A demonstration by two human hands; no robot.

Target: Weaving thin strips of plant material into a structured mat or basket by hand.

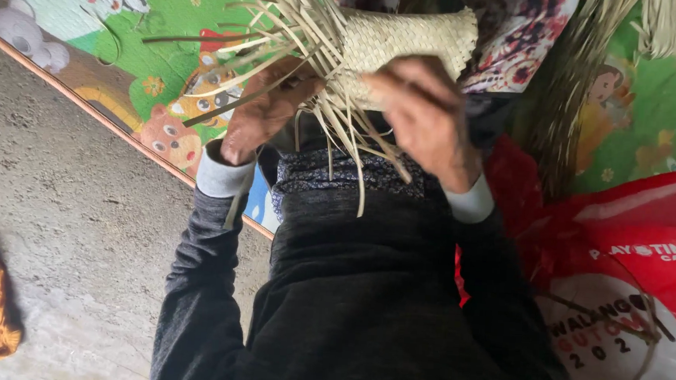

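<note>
Woven piece (407, 39) held up over the lap, long axis running left-right, loose strips (300, 34) fanning left. Left hand (261, 109) pinches strips at the unwoven edge. Right hand (426, 117) curls over the woven body, nearer it.

The person wears a dark charcoal knit sweater (363, 291) with a faint heathered grain, its long sleeves reaching down both arms. At each wrist a pale grey-white cuff (223, 178) of an undergarment shows past the sleeve end, the other cuff (470, 203) forming a similar light band. Below the sweater's hem lies a dark navy cloth (339, 175) with a small light print. The left hand (261, 113) and right hand (427, 114) are bare, without gloves; rings or a watch cannot be made out.
</note>
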